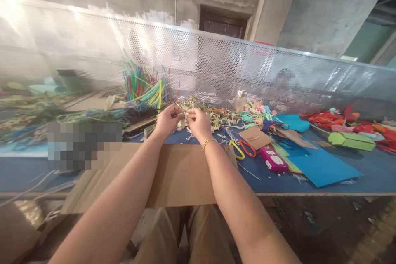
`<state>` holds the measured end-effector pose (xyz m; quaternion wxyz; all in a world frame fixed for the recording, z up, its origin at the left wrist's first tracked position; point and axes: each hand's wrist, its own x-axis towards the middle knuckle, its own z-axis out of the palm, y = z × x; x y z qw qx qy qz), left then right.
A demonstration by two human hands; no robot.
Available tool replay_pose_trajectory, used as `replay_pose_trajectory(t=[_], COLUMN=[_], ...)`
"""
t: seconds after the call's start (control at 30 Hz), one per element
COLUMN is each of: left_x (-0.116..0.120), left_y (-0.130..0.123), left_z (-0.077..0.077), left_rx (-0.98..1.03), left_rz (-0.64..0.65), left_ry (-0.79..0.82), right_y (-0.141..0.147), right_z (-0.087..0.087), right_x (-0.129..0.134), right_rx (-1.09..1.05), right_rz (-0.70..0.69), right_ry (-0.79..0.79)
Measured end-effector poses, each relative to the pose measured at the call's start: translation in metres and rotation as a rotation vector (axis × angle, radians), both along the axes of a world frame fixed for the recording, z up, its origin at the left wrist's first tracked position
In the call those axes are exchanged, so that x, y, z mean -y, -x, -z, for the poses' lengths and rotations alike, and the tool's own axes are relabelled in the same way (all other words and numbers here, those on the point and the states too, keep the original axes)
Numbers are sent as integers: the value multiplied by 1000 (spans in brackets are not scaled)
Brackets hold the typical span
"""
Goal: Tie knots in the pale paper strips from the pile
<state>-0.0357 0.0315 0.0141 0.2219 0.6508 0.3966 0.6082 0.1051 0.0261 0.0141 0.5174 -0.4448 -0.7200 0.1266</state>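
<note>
Two bare hands, the left point(169, 120) and the right point(199, 123), meet fingertip to fingertip over a blue table point(340, 161), pinching a small pale piece point(185, 116) between them, its exact form too small to tell. Just beyond lies a heap of pale, curled scraps point(216, 120); nearer, brown cardboard point(182, 173) covers the table's edge. To the right of the hands rest 2 pairs of scissors, 1 with yellow handles point(237, 150) and 1 with orange-red handles point(248, 148), beside a magenta box point(273, 159). Farther left stands a bundle of colorful stems point(139, 84).
</note>
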Motion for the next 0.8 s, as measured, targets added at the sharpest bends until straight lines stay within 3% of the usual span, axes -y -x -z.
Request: replay_pose_trajectory(t=[0.27, 0.5, 0.8], left_x=[0, 2, 0], left_y=[-2, -4, 0], left_z=[0, 3, 3], left_rx=[28, -76, -84], left_rz=[94, 199, 72], left_ry=[12, -35, -40], right_y=[-1, -4, -3], right_z=[0, -1, -7], right_x=[-1, -2, 4], right_rx=[-49, -90, -39], right_rz=[58, 102, 21], right_ry=[43, 61, 48])
